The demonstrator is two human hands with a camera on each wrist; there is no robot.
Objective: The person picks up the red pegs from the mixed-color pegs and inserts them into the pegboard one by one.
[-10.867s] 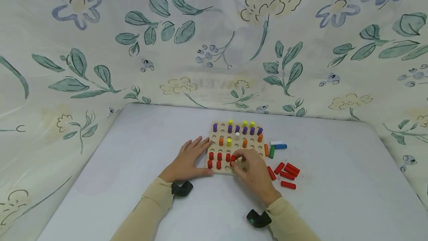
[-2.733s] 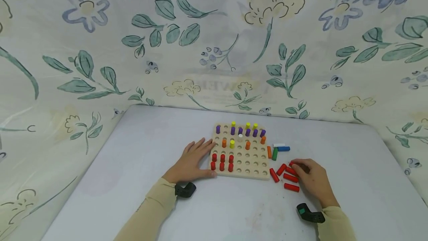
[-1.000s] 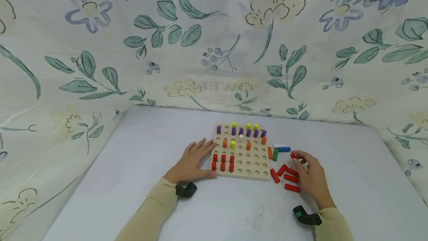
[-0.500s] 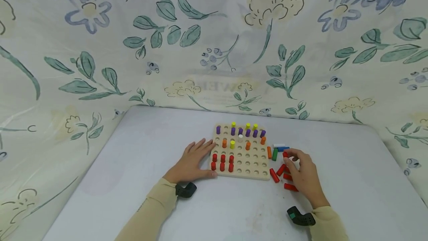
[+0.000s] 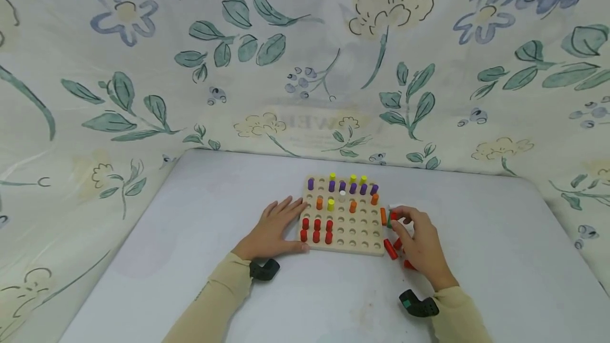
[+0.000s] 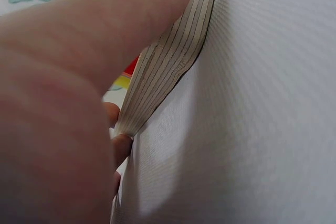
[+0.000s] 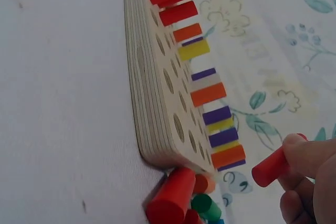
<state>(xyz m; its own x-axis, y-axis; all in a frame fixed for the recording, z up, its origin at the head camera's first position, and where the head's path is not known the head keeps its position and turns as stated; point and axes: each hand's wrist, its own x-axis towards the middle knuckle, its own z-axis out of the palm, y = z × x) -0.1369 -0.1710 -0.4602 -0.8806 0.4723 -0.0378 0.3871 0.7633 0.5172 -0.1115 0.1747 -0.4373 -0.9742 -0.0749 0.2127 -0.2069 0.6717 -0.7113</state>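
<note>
A wooden pegboard [image 5: 358, 248] lies on the white table with several upright pegs in it. Six-hole front-left area holds several red pegs [image 5: 316, 224]; purple, yellow, orange and white ones stand farther back. My left hand [image 5: 272, 231] rests spread at the board's left side, thumb at its front-left corner and fingertips against the edge. Just right of the board, my right hand [image 5: 421, 242] pinches a red peg [image 7: 270, 170] between thumb and fingers, raised above the table. In the right wrist view the peg is tilted, apart from the board.
Loose red pegs [image 5: 390, 249] lie right of the board, partly hidden under my right hand. An orange peg [image 5: 383, 216] lies by the board's right edge, with a green peg [image 7: 206, 207] near it. A flowered cloth [image 5: 305, 68] rises behind the table.
Since the oldest frame, another red peg stands in the board. My right hand has picked up a red peg from the loose pile and moved left with it. The left hand stays put.
</note>
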